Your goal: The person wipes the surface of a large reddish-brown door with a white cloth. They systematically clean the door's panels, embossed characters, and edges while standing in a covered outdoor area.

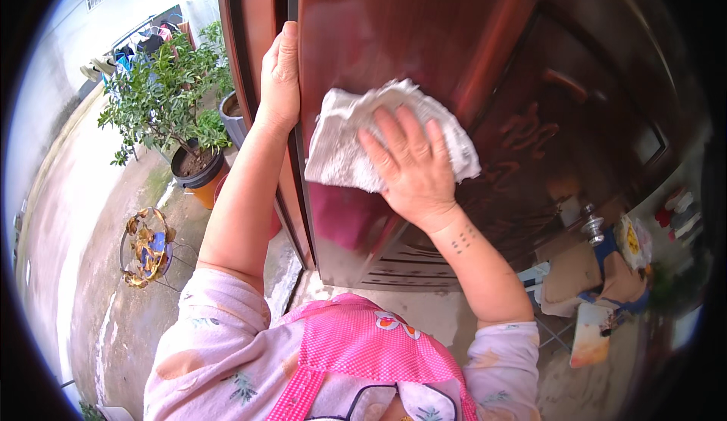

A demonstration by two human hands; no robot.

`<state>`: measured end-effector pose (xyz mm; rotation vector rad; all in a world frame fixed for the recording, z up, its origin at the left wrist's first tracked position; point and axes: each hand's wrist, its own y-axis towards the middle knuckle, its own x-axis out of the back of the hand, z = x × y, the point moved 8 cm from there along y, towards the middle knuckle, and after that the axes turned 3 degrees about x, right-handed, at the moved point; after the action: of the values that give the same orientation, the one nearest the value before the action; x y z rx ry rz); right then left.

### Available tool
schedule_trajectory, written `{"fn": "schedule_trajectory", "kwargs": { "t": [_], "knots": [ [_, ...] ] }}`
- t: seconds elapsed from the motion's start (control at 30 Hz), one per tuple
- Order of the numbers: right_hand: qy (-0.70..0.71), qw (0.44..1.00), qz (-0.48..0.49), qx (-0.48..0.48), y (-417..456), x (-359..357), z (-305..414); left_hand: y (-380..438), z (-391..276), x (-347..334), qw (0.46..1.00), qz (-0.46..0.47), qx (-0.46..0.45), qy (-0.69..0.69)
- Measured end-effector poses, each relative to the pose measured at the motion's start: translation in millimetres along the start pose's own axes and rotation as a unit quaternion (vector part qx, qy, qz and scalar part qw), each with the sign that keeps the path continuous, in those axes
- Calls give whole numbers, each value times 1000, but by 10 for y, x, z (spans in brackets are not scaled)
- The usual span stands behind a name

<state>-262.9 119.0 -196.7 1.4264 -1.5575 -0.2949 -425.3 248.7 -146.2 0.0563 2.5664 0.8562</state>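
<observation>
A large, glossy reddish-brown door (363, 29) with carved panels stands open before me. My left hand (281, 80) grips its near vertical edge, thumb pointing up, beside the door frame (241, 1). Spread out over a white cloth (346, 148), my right hand (412, 165) presses it flat on the smooth part of the door face. The cloth is crumpled along its upper rim and sticks out around the fingers. A door handle (565, 84) juts out farther right. The pink fabric of an apron shows as a reflection low on the door.
Outside on the left are a potted shrub (199, 177), a round wire stand (147, 248) with brownish pieces on it, and hanging laundry (150, 40). Cardboard (571, 279) and bagged items (631, 239) are piled at the right, beyond the door.
</observation>
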Motion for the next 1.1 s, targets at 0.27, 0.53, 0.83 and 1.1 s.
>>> {"fn": "schedule_trajectory", "kwargs": {
  "t": [0.27, 0.53, 0.83, 1.1],
  "knots": [
    [47, 971, 174, 161, -1418, -934, 1142, 8, -23, 21, 999, 4, -20, 40],
    [18, 999, 22, 33, -69, 194, -159, -17, -67, 2, 998, 13, -35, 60],
    [-17, 985, -132, -109, 65, 686, -1013, -44, -136, -15, 997, 7, -49, 67],
    [-56, 980, 143, 127, -1415, -544, 436, -31, -119, -9, 997, 6, -43, 64]
  ]
}}
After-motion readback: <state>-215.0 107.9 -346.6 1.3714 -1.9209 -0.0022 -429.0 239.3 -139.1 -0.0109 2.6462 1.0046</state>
